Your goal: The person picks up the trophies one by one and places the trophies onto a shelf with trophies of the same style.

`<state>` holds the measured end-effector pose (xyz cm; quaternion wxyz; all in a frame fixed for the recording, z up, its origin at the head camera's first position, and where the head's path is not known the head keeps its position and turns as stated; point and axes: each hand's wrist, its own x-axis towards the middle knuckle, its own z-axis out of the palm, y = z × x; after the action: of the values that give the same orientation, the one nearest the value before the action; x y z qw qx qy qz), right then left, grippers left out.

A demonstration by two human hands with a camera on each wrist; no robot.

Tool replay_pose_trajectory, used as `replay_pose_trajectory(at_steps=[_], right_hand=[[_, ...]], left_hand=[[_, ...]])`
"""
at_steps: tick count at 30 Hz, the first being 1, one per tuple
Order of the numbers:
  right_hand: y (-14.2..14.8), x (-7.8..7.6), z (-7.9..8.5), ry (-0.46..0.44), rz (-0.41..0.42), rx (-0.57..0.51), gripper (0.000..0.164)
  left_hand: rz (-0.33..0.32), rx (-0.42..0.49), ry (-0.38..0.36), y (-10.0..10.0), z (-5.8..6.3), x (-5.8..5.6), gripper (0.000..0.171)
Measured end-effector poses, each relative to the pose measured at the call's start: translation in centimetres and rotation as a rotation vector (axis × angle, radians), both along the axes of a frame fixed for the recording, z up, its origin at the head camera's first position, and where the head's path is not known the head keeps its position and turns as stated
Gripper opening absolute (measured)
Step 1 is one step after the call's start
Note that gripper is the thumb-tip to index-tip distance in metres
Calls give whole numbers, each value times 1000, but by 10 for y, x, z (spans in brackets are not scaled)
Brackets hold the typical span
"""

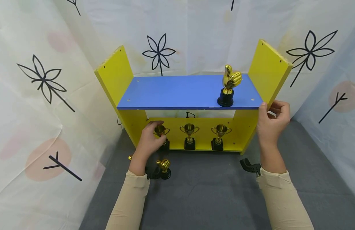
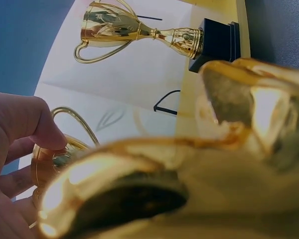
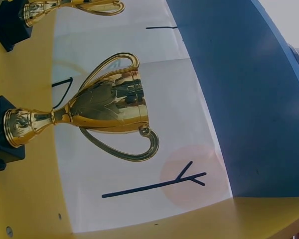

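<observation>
My left hand (image 1: 148, 137) grips the bowl of the left gold trophy cup (image 1: 160, 130), which stands on the yellow lower shelf (image 1: 204, 145). In the left wrist view, the thumb lies on this cup (image 2: 42, 167) near its rim, with fingers behind it. A middle trophy cup (image 1: 190, 129) and a right trophy cup (image 1: 221, 130) stand along the same shelf, each on a black base. My right hand (image 1: 273, 121) pinches the front edge of the yellow right side panel (image 1: 270, 64), thumb in front; it is outside the right wrist view.
A gold thumbs-up trophy (image 1: 231, 80) stands on the blue upper board (image 1: 171, 92), toward the right. Another thumbs-up trophy (image 1: 164, 165) is on the grey cloth (image 1: 206, 191) beside my left forearm. A further gold piece (image 1: 130, 157) is mostly hidden by that arm. A yellow left panel (image 1: 115, 73) rises opposite.
</observation>
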<state>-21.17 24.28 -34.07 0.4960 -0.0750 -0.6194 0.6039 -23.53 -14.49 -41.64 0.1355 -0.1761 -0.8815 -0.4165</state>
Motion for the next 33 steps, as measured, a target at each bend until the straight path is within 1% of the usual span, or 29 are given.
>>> replay_pose_trajectory(at_steps=[7, 17, 33], right_hand=[[-1, 1, 1, 7, 0, 2, 8], [10, -11, -11, 4, -3, 2, 9], [15, -14, -17, 0, 5, 6, 10]], left_hand=[[-12, 4, -7, 0, -1, -2, 52], [-22, 0, 8, 0, -3, -6, 51], [-14, 7, 15, 2, -5, -9, 48]])
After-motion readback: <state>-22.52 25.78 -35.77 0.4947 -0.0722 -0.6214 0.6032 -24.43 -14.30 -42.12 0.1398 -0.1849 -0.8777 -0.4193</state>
